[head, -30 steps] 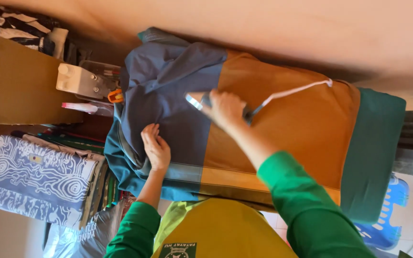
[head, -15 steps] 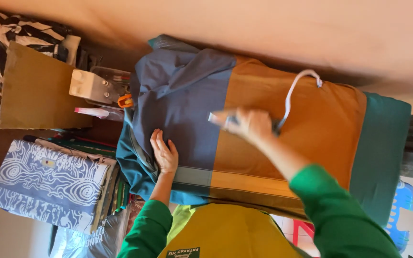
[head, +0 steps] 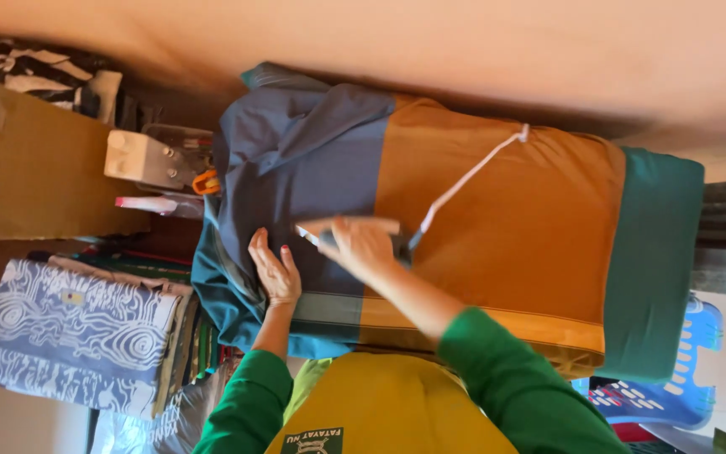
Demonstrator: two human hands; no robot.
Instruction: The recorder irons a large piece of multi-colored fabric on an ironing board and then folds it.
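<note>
An iron is gripped in the right hand, the fingers being wrapped over its handle, so that most of the body is hidden and only the pale soleplate edge and a blurred tip toward the left can be made out. The iron rests on a blue-grey garment spread over the left part of an ironing surface covered with an orange cloth, with a teal cloth beyond it on the right. The iron's long axis is seen to run left to right across the picture, along the length of the board, with the tip toward the bulk of the blue-grey fabric. A white cord is led from the heel of the iron up and to the right across the orange cloth. The left hand is laid flat and open on the garment, fingers spread, just beside the iron's tip and nearer the person's body; nothing is held in it. Unpressed fabric lies chiefly above and left of both hands. A folded blue-and-white patterned cloth is stacked well apart at lower left.
</note>
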